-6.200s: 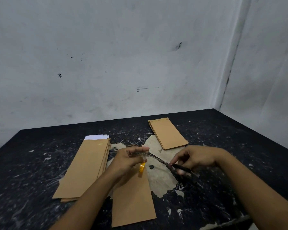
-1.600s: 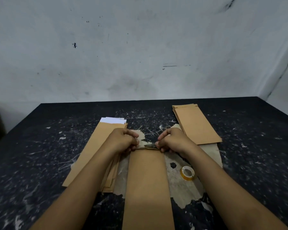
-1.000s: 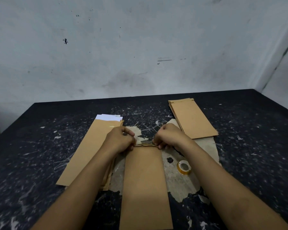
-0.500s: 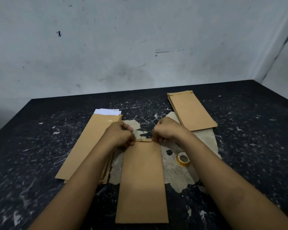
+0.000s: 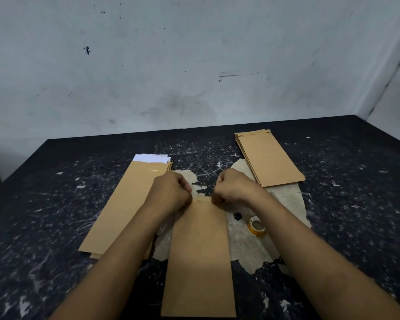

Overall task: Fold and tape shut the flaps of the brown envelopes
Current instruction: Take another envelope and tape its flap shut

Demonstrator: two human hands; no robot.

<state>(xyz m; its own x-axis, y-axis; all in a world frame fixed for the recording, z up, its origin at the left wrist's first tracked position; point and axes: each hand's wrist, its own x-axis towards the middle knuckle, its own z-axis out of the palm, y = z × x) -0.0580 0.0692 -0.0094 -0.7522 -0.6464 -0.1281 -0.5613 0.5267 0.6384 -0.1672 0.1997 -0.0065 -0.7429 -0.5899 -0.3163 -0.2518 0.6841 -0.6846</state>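
On scuffed black table (image 5: 56,204) | white wall (image 5: 194,65) | both grips pinching envelope (image 5: 199,262)

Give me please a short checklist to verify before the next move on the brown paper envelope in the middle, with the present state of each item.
1. Long brown paper envelope lies flat on the dark speckled table: ok.
2. Left hand and right hand grip the far corners of the envelope: ok.
3. Top flap folded over: ok, a thin folded strip shows between the hands.
4. Tape pressed over the flap: cannot tell, fingers cover it.
5. Small yellow tape roll within reach of the right hand: ok.
6. Scissors at hand: cannot tell, none in view.
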